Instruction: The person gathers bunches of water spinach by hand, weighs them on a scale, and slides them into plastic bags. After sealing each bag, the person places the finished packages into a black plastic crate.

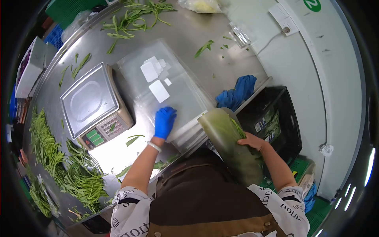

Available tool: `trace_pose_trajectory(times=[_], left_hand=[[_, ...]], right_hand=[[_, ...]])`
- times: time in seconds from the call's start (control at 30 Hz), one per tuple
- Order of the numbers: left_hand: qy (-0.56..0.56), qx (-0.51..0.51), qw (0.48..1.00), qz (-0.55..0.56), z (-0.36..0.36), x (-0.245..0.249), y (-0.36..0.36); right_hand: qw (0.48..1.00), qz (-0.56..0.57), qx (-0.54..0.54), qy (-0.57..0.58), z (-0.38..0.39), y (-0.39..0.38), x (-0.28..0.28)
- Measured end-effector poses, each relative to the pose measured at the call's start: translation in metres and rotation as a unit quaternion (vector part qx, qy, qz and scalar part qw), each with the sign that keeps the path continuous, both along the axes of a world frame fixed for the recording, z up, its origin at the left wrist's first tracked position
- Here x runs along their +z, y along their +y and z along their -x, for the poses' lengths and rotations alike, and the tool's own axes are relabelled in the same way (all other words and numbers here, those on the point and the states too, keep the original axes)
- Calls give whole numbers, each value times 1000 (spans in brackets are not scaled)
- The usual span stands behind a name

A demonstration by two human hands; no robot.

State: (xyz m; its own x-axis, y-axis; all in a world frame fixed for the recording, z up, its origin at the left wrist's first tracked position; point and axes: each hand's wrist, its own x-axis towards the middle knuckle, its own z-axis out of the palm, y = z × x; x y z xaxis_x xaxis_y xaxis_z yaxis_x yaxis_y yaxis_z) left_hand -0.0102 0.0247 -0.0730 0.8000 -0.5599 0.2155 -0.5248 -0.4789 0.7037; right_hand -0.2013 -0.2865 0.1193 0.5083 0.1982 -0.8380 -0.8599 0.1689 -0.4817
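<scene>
My left hand [165, 121], in a blue glove, rests on the near edge of a stack of clear plastic bags [181, 91] with its fingers curled; what is under them is hidden. White labels [159, 91] lie on that stack. At the table's near edge my bare right hand [252, 141] grips a clear bag of leafy greens [223, 138], thumb on the outside. To the left of the stack stands a scale [92, 104] with a bare metal pan.
Piles of loose greens [83, 177] lie at the left; more [136, 19] lie at the far side. A blue cloth [237, 93] sits near the right edge. Beyond it, a black crate [290, 126] holds bagged greens. A white wall [316, 79] borders the right.
</scene>
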Motion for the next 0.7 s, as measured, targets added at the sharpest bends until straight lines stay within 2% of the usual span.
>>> trace_pose_trajectory(times=[0.07, 0.13, 0.27, 0.33, 0.4, 0.5, 0.6, 0.63, 0.7], left_hand=[[23, -93, 995, 20, 36, -7, -9], [38, -122, 992, 14, 70, 11, -22], [11, -83, 994, -73, 80, -26, -27], [36, -4, 997, 67, 67, -18, -29], [12, 16, 999, 49, 53, -3, -25], [-14, -40, 999, 24, 61, 13, -26], [1, -45, 998, -48, 62, -1, -29], [40, -36, 999, 2, 58, -8, -29], [244, 26, 965, 92, 56, -12, -27]], right_hand=[[999, -9, -20, 29, 15, 4, -6], [999, -12, -36, 36, 25, 10, -14], [999, 29, 17, 11, 32, 19, -23], [998, 44, 54, 0, 31, 22, -17], [998, 43, 56, 4, 27, 26, -10], [997, 61, 48, -20, 30, 33, -25], [996, 65, 49, -36, 29, 40, -28], [996, 61, 52, -37, 26, 42, -26], [995, 64, 68, -44, 27, 43, -34]])
